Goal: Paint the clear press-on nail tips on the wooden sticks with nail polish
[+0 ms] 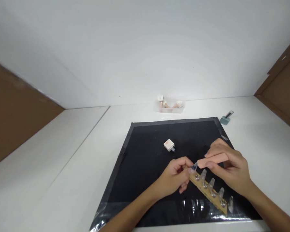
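- Peach handle (pixel 214 160), one: clamped in the right hand (pixel 234 170), its lower end against the leftmost clear tip, which shows dark colouring.
- Yellow strip (pixel 208 194), one: on the black mat (pixel 145 138), bearing a row of clear tips (pixel 211 184); left hand (pixel 174 177) pinched on its far end.
- White square bottle (pixel 169 145), one: on the mat, beyond the hands.
- Clear tray (pixel 171 110), with white-capped bottles: on the table (pixel 87 180), by the wall.

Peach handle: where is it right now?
In the head view, right of centre, the peach handle is in the right hand, just right of the left hand.
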